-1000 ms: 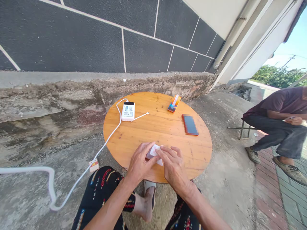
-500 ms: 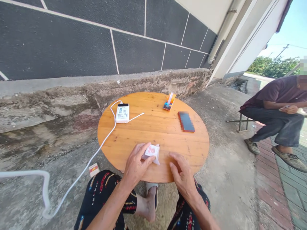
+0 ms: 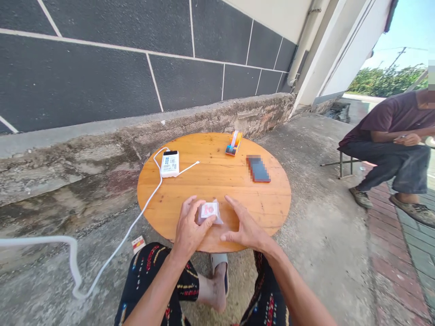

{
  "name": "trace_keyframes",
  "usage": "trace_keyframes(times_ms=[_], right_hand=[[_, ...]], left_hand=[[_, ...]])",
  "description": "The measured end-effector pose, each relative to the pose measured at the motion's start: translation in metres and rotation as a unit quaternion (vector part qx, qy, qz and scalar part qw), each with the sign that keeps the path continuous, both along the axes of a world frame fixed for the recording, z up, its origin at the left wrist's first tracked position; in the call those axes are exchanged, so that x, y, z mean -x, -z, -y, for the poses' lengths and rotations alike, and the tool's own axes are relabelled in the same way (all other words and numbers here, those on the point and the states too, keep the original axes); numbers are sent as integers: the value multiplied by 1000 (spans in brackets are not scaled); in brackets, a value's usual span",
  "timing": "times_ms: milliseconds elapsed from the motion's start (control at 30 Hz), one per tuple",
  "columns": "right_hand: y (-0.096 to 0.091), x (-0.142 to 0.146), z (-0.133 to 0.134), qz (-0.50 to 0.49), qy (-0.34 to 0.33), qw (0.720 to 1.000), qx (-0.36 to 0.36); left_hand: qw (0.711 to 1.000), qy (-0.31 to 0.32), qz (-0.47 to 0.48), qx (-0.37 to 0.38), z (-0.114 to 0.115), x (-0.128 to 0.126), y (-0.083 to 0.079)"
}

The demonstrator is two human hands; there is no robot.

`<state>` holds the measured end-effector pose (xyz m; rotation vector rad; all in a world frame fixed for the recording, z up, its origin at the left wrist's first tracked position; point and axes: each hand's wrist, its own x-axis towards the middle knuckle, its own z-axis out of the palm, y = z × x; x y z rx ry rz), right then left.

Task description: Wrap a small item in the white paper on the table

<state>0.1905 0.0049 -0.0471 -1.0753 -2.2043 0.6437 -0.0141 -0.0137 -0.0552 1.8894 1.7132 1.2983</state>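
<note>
A small white box with red print (image 3: 210,210), wrapped in clear plastic, is at the near side of the round wooden table (image 3: 210,181). My left hand (image 3: 190,226) grips its left side, with the thumb along the near edge. To the right of the box, my right hand (image 3: 247,226) has its thumb and fingers spread apart and holds nothing. Its fingertips point toward the box, with a small gap between them and the plastic wrap.
A white power bank (image 3: 170,165) with a cable lies at the table's left. Toward the back sits an orange tape dispenser (image 3: 234,144), and a phone (image 3: 260,170) lies at the right. A small carton (image 3: 137,244) is on the ground. Another person (image 3: 390,131) sits at right.
My right hand has moved left, closer to the box, and its fingers have spread wider. My left hand still holds the box. The view has shifted slightly.
</note>
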Motion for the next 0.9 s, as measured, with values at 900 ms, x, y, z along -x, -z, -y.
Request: trace_keyframes(times_ms=[900], right_hand=[[34,14,15,-16,142,981,-132]], left_hand=[[988,58,139,-19,2,8,-2]])
